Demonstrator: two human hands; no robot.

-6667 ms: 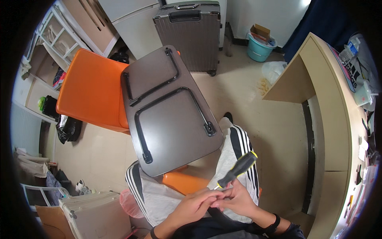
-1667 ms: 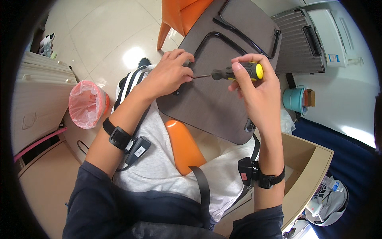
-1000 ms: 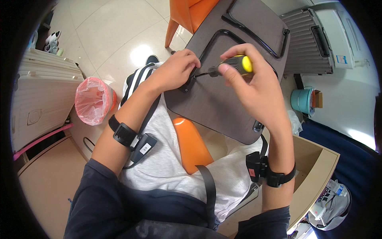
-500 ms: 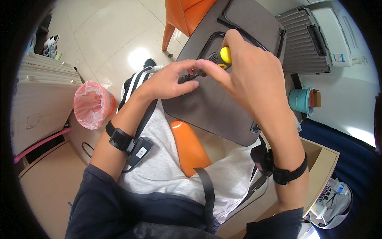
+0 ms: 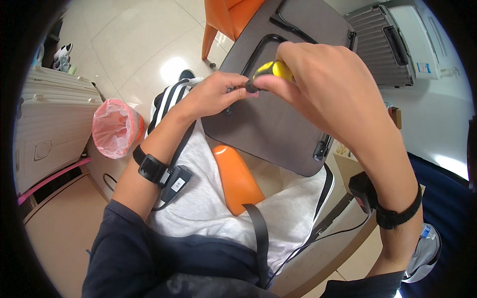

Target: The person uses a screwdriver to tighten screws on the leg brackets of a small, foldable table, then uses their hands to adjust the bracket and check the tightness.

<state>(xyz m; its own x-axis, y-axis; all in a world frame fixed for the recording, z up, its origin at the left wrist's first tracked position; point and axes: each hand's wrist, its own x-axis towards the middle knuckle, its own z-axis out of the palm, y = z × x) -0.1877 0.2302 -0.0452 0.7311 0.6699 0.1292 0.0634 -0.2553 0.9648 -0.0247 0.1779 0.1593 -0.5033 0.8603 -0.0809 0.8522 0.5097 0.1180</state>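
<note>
My right hand (image 5: 323,79) is closed around the yellow-and-black handle of a screwdriver (image 5: 279,71), held above a dark grey tabletop (image 5: 276,129). My left hand (image 5: 218,92) comes in from the left, its thumb and forefinger pinched at the dark front end of the tool. Whether a small part sits between these fingertips is hidden. Black folding legs (image 5: 263,47) lie along the tabletop's upper side. A black bracket (image 5: 322,149) is fixed near its right corner, and small dark fittings (image 5: 228,108) show just below my left hand.
An orange chair (image 5: 226,22) stands beyond the tabletop, and an orange seat (image 5: 236,181) shows between my legs. At left is a lined pink waste bin (image 5: 117,129) beside a white cabinet (image 5: 54,119). A grey ribbed suitcase (image 5: 380,47) stands at the far right.
My right hand has turned and its forearm has swung out to the right. The screwdriver handle now lies more sideways, and my left fingers have closed at its front end.
</note>
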